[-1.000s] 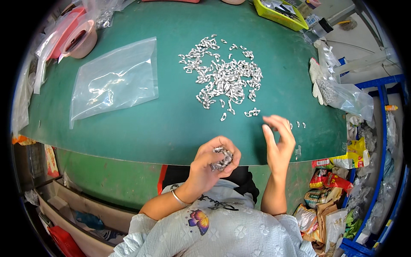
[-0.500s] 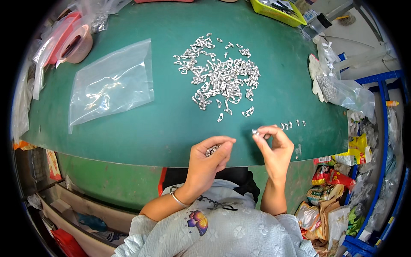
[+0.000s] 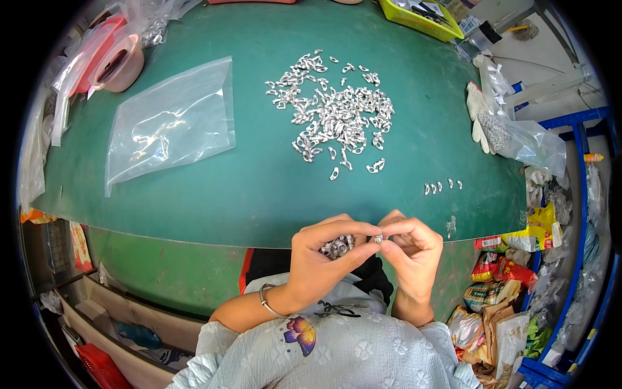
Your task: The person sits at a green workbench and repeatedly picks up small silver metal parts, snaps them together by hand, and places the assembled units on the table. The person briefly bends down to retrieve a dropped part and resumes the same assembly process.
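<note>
My left hand (image 3: 327, 256) is curled round a handful of small silvery metal pieces (image 3: 338, 246) at the table's near edge. Between its thumb and forefinger and those of my right hand (image 3: 409, 249) is one small metal piece (image 3: 378, 239), pinched by both hands; its exact shape is too small to make out. Beyond my hands lies a loose pile of silver metal clasps (image 3: 343, 120), each with a ring-like opening. To the right, several clasps (image 3: 440, 186) stand in a short row on the green table (image 3: 259, 188).
A flat clear plastic bag (image 3: 172, 126) lies left of the pile. Pink tubs (image 3: 123, 68) sit at the far left, a yellow-green tray (image 3: 421, 19) at the back right. A white glove (image 3: 478, 117) and a filled clear bag (image 3: 525, 141) lie along the right edge.
My right hand has moved left and down with its small piece to meet my left hand. The left thumb and forefinger now reach to that piece, and the handful shows more openly.
</note>
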A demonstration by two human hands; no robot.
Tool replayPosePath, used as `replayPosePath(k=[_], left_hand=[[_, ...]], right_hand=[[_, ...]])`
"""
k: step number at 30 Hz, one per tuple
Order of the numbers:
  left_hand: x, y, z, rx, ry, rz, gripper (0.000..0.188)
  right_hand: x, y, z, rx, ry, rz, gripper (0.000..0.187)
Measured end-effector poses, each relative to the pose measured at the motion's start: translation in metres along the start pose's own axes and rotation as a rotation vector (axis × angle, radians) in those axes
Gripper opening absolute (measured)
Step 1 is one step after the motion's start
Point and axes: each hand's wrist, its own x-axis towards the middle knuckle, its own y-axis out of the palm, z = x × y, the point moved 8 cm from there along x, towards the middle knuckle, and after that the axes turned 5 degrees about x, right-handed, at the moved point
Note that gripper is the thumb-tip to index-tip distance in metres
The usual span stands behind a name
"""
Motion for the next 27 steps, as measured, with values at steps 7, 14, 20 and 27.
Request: replayPosePath(k=[7, 14, 20, 27], left_hand=[[-0.003, -0.002, -0.001, -0.025, -0.006, 0.013, 0.018], [-0.006, -0.006, 0.016, -0.161, -0.179, -0.074, 0.015], [-0.009, -0.015, 0.036, -0.273, -0.298, -0.155, 0.007], [-0.010, -0.011, 0.045, -0.279, -0.374, -0.147, 0.010]], right_hand=[[-0.004, 0.005, 0.001, 0.030, 0.002, 0.008, 0.014], [0.001, -0.031, -0.004, -0.216, -0.013, -0.200, 0.011], [-0.002, -0.196, 0.036, -1.162, -0.277, -0.819, 0.008], [0.006, -0.214, 0.019, -1.414, -0.131, -0.605, 0.010]])
